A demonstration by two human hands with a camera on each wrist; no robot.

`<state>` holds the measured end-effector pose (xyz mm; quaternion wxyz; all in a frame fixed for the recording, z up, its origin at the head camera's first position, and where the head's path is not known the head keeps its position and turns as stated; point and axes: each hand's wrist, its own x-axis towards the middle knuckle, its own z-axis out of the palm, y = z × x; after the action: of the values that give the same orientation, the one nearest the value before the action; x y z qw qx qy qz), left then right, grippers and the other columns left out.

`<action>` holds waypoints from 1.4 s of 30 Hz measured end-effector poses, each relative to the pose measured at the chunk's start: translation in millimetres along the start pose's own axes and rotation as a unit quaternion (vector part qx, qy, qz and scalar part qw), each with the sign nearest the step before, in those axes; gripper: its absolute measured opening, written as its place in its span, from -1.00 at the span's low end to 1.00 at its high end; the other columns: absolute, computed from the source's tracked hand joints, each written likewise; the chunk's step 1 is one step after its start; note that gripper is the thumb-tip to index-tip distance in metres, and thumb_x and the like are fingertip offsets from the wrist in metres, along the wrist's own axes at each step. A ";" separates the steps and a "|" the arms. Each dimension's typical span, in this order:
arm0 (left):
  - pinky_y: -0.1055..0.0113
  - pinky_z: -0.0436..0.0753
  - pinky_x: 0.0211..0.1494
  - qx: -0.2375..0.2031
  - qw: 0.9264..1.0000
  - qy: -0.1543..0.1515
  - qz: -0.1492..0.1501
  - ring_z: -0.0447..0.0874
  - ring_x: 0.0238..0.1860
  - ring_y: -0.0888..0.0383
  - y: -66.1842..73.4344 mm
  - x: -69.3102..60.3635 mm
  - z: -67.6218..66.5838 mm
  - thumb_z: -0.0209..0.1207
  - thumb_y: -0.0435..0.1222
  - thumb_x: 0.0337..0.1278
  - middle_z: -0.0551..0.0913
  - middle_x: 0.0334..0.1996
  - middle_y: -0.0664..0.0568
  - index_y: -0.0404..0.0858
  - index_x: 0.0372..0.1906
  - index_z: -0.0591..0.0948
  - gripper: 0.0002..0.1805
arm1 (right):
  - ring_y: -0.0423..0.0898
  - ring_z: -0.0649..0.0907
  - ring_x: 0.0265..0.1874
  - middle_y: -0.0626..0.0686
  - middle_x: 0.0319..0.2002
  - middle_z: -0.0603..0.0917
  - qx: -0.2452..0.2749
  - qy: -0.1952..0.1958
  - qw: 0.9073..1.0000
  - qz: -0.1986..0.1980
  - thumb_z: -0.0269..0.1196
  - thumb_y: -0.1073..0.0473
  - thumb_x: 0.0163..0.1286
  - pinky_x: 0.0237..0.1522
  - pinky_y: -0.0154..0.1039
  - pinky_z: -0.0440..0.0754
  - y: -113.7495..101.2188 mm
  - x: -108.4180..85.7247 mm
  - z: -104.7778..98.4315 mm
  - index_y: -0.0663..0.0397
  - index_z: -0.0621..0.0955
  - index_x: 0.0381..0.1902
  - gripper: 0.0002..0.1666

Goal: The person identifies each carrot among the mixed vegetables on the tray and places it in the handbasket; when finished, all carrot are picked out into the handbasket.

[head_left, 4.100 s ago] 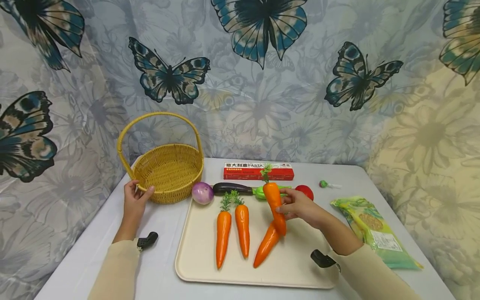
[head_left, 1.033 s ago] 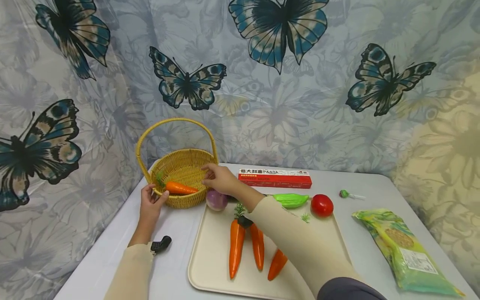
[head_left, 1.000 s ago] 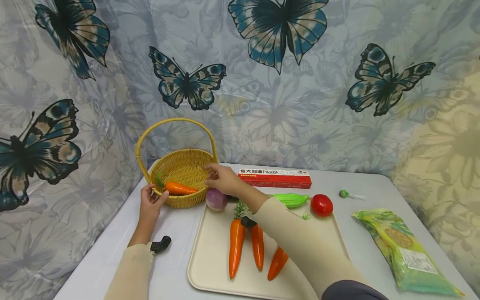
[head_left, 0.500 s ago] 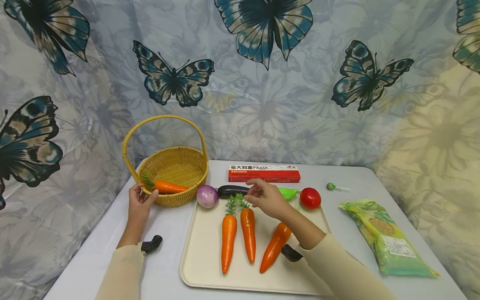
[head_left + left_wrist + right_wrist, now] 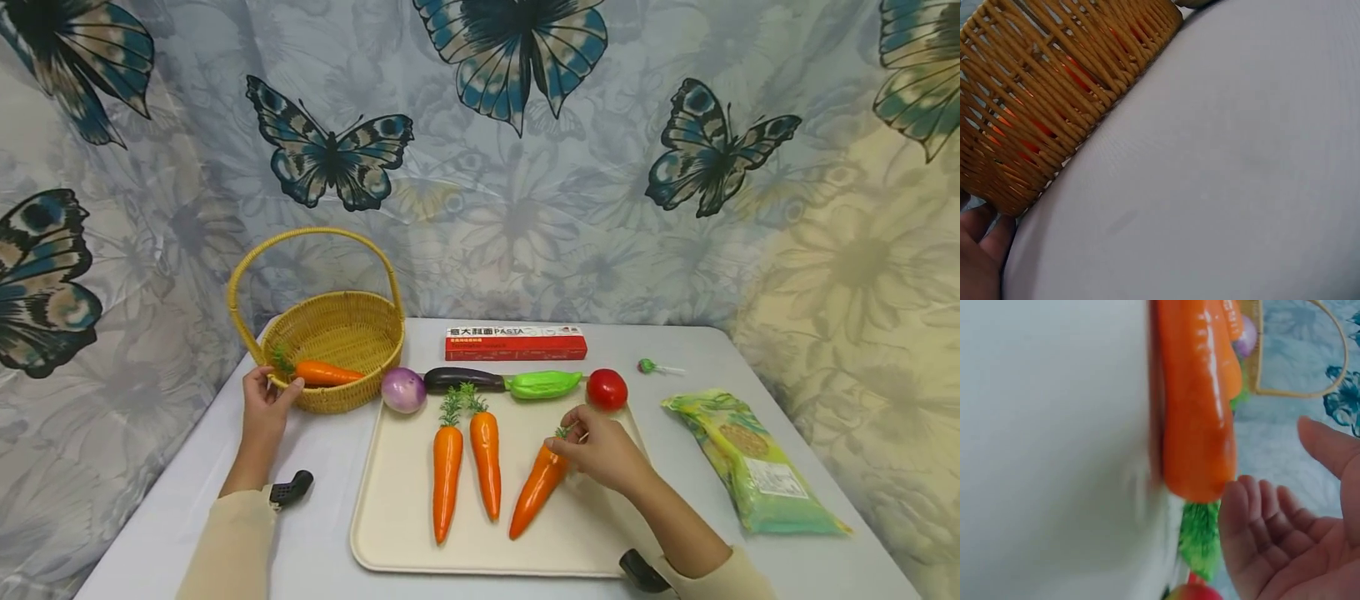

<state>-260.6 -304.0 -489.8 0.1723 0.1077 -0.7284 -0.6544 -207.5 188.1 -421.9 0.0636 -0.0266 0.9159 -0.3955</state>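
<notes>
On the left, my left hand (image 5: pixel 264 412) grips the near-left rim of the yellow wicker basket (image 5: pixel 337 400). One carrot (image 5: pixel 327 373) lies inside it, and orange shows through the weave in the left wrist view. My right hand (image 5: pixel 603 450) is over the leafy end of the rightmost carrot (image 5: pixel 538 490) on the cream tray (image 5: pixel 420 560). In the right wrist view its thumb stands apart from the fingers (image 5: pixel 1272 525), which are close beside the carrot (image 5: pixel 1200 425) and not wrapped around it. Two more carrots, a left one (image 5: pixel 447 483) and a middle one (image 5: pixel 486 462), lie on the tray.
Along the tray's far edge are a purple onion (image 5: pixel 403 390), an eggplant (image 5: pixel 465 380), a green vegetable (image 5: pixel 543 384) and a tomato (image 5: pixel 607 389). Behind them lies a pasta box (image 5: pixel 516 344). A lollipop (image 5: pixel 649 366) and a green-yellow bag (image 5: pixel 757 467) are on the right.
A carrot that my right hand held earlier now lies in the basket. My right hand has come back rightward from the basket to the rightmost carrot. My left hand stays on the rim.
</notes>
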 end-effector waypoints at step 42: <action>0.29 0.18 0.41 -0.058 0.998 -0.003 -0.005 0.04 0.45 0.03 22.5 -0.6 2.5 0.07 -0.38 0.32 0.03 0.48 -0.22 -0.23 0.29 0.07 -0.44 | 0.00 0.54 -0.24 0.12 -0.16 0.53 0.142 -0.126 0.982 0.010 0.37 0.29 0.08 -0.30 -0.18 0.60 -1.4 23.5 24.5 0.30 0.43 0.21 -0.29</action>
<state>-259.5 -298.8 -467.9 0.1731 0.0994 -0.6889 -0.6969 -227.4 167.2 -439.8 0.1854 -0.0574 0.8351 -0.5147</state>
